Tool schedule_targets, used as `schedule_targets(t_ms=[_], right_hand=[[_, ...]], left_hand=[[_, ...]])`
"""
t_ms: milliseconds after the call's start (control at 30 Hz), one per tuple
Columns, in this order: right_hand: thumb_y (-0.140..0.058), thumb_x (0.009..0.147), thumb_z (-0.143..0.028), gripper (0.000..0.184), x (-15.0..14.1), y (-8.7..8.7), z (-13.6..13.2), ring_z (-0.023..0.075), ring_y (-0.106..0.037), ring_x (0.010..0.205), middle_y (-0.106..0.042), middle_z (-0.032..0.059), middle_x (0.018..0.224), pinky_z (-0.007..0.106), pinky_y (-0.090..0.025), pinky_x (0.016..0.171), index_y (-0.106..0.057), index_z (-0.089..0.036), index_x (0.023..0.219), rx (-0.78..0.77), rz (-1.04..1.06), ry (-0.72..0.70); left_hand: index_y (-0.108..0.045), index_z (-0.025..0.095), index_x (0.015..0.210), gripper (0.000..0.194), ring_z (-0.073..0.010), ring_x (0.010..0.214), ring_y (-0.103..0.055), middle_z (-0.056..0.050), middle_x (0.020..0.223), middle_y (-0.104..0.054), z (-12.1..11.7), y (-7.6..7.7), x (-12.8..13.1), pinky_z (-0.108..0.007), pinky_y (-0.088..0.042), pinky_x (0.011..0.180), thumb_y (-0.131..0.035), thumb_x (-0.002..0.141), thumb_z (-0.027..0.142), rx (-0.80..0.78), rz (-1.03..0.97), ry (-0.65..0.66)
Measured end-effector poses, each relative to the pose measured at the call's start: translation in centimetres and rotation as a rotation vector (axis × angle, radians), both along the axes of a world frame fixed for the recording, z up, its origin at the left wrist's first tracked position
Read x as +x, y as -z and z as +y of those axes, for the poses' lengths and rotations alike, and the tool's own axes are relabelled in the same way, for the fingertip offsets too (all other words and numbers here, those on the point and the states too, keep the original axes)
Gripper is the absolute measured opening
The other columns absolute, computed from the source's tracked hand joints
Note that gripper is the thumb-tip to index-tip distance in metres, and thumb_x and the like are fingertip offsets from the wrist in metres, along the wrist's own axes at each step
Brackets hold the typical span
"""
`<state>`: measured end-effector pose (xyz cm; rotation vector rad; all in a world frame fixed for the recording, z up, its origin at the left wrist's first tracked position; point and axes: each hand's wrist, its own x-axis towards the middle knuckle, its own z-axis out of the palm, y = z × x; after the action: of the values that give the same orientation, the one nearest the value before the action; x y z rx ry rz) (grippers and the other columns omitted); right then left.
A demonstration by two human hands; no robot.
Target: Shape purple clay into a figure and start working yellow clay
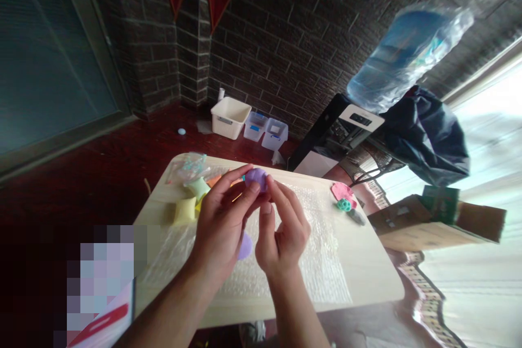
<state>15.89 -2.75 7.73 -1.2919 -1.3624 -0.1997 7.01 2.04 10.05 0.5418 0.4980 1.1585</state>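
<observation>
1. Left hand [222,223] and right hand [281,228]: close together above the desk [367,266] middle, fingertips of both pinched on a purple clay lump [256,178].
2. Second purple piece [245,246]: lay on bubble wrap [318,250] under the hands.
3. Yellow packets [185,210]: near the left edge.
4. Pink and green clay shapes [343,198]: near the far right corner.

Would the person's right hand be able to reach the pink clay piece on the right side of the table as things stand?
Probably yes. The right hand is pinching the purple clay ball together with the left hand, but only bare bubble wrap lies between it and the pink clay piece.
</observation>
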Motion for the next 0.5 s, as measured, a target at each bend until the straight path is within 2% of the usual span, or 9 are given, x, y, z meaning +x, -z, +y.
schedule_targets(t_ms=[200, 300, 500], right_hand=[[-0.055, 0.104, -0.02, 0.038, 0.0, 0.1, 0.0, 0.0295, -0.073, 0.114, -0.075, 0.0099, 0.125, 0.051, -0.063, 0.095, -0.073, -0.031, 0.135, -0.007, 0.066, -0.035], [-0.056, 0.104, -0.022, 0.039, 0.1, 0.2, 0.1, 0.0282, -0.072, 0.111, -0.074, 0.0094, 0.125, 0.05, -0.063, 0.093, -0.069, -0.032, 0.139, 0.008, 0.121, -0.036], [-0.056, 0.104, -0.023, 0.044, 0.1, 0.2, 0.0, 0.0294, -0.067, 0.124, -0.069, 0.0106, 0.135, 0.052, -0.059, 0.103, -0.065, -0.032, 0.146, -0.036, 0.079, -0.044]], left_hand=[[-0.08, 0.023, 0.114, 0.039, -0.0166, 0.096, -0.077, -0.004, 0.108, -0.081, 0.2, 0.5, -0.1, -0.027, -0.064, 0.089, -0.094, 0.078, 0.027, 0.04, 0.034, -0.004], [-0.079, 0.025, 0.119, 0.04, -0.0179, 0.101, -0.077, -0.005, 0.112, -0.081, 0.2, 0.8, -0.1, -0.026, -0.064, 0.089, -0.092, 0.081, 0.027, 0.102, 0.051, 0.023], [-0.081, 0.026, 0.118, 0.039, -0.0156, 0.096, -0.077, -0.004, 0.107, -0.081, 0.1, 1.2, 0.1, -0.022, -0.064, 0.085, -0.092, 0.08, 0.025, 0.094, 0.034, 0.028]])
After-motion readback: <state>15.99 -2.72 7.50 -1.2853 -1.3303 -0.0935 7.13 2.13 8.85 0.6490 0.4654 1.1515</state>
